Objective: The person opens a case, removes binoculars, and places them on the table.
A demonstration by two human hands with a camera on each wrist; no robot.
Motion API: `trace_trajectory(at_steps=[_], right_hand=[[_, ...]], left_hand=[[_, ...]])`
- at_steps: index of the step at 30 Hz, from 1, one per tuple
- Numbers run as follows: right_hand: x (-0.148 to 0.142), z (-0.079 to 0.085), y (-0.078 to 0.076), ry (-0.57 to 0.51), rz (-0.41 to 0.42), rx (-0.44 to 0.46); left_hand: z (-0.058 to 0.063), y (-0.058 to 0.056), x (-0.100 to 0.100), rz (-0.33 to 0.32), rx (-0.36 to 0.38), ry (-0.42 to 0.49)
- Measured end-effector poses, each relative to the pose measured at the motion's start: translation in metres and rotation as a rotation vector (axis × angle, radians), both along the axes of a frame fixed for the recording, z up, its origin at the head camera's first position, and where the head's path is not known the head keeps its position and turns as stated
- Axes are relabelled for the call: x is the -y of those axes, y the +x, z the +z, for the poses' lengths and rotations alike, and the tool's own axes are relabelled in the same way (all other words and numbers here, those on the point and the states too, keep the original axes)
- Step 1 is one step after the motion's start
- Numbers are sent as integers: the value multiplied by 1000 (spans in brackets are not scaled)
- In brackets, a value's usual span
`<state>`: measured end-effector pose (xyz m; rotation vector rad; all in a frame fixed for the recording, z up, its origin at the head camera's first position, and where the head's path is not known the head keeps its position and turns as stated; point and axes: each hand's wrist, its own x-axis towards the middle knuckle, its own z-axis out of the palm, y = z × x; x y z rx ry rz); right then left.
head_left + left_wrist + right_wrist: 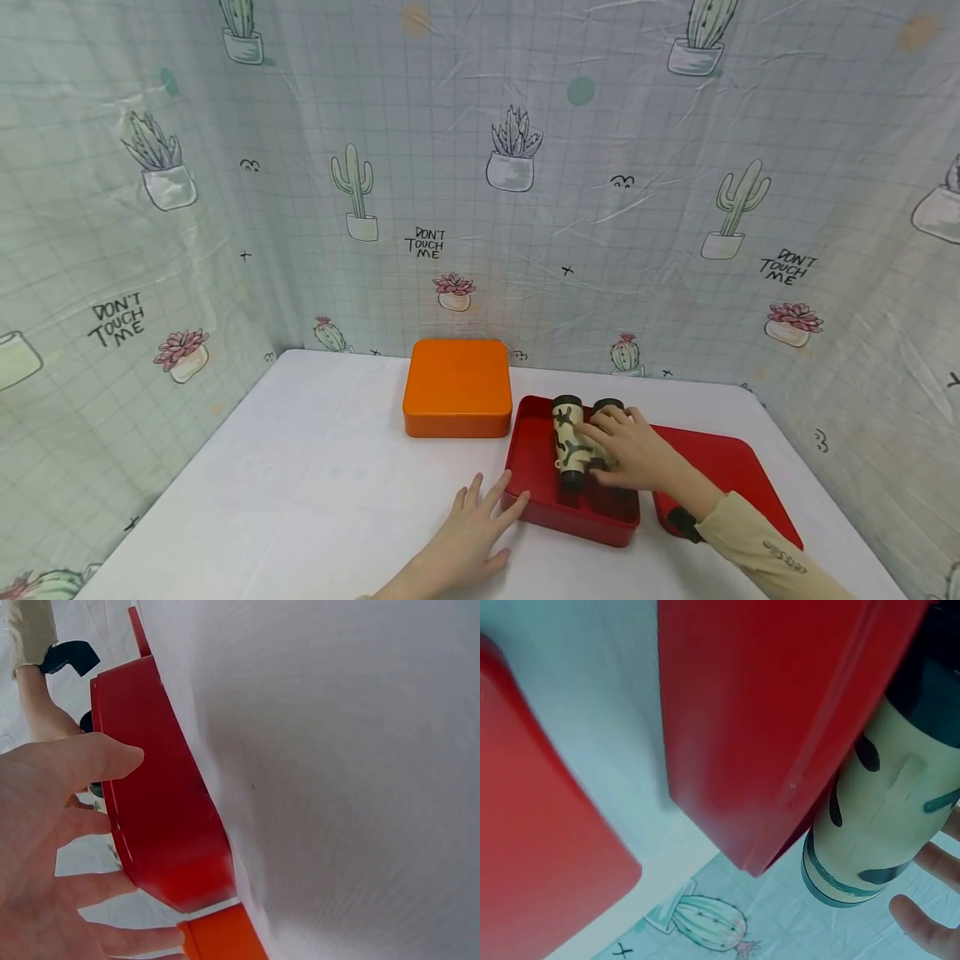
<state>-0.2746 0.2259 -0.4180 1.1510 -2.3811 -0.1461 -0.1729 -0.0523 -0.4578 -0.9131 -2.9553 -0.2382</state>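
A pair of toy binoculars [573, 450] in cream and green camouflage, with black ends, is over the inside of an open red box [585, 523]. Its far ends overlap the box's back rim. My right hand [633, 450] grips the right barrel from above, thumb on the near side and fingers spread across it. In the right wrist view the camouflaged barrel [885, 802] shows above the box rim, fingers [922, 926] beyond it. My left hand [468, 533] is spread out, fingertips right at the box's left near corner; its thumb [112, 757] overlaps the box side in the left wrist view.
A red lid [720, 467] lies on the white table [322, 483], right of the box. An orange box [457, 387] sits behind and to the left. A cactus-print cloth [450, 167] hangs round the back and sides. A black piece [684, 525] is at my right cuff.
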Motion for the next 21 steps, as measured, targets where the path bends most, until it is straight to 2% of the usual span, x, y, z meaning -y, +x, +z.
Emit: trace_trajectory(at_steps=[4,13,21], right_hand=[[-4,3,0,5,-10,-8],[-11,8,-2,-32,-12,-24],[-18,12,-8,-36,-11,-82]], left_hand=[[0,0,0,-8,-27,-7],[1,0,-1,4,4,-4],[0,0,0,-12,-47,-9]])
